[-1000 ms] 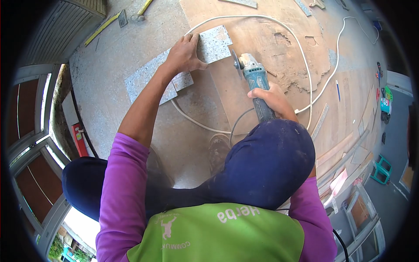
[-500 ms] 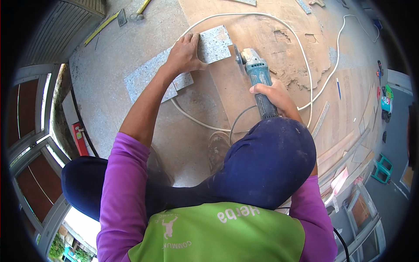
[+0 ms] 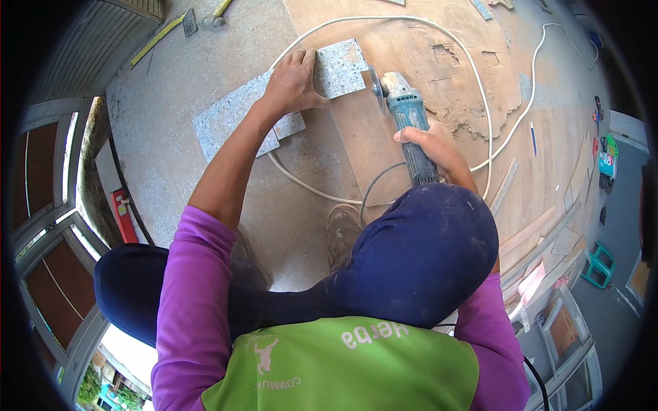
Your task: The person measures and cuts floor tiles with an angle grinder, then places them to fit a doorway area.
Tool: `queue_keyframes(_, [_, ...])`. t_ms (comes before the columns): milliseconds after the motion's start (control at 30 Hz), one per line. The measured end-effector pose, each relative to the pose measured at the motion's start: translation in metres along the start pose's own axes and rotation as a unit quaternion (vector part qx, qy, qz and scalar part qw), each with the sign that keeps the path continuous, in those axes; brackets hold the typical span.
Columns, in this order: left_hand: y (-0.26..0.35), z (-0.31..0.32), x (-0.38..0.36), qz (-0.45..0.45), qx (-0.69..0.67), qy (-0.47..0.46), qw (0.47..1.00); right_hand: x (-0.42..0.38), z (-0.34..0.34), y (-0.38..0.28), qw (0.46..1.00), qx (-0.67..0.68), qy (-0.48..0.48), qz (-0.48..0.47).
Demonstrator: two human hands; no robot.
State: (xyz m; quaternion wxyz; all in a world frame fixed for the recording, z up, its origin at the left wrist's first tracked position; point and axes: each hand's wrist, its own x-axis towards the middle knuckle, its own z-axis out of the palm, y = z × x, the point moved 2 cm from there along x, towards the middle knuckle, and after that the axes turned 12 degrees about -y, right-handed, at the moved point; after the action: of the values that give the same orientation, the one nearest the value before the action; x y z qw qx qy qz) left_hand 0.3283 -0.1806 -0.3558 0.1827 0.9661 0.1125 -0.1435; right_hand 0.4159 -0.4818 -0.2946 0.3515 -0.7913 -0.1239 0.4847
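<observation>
Speckled grey tile: the tile piece (image 3: 339, 67) lies flat on the floor, partly on a brown plywood sheet (image 3: 411, 61).
Left hand: the left hand (image 3: 293, 83) presses flat on the tile, fingers spread a little.
Right hand: the right hand (image 3: 433, 147) is wrapped tight around the teal angle grinder (image 3: 404, 116).
Disc: it sits just beside the tile's right edge; I cannot tell if it touches.
Doing it well: I think holding the tile firm and keeping fingers far from the disc matters.
Cord: a white cable (image 3: 480, 89) loops near.
</observation>
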Motion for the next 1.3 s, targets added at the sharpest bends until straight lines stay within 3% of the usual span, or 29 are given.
queue_keyframes(1300, [0.003, -0.001, -0.002, -0.012, -0.009, -0.022, 1.0, -0.002, -0.003, -0.001, 1.0, 0.006, -0.019, -0.004])
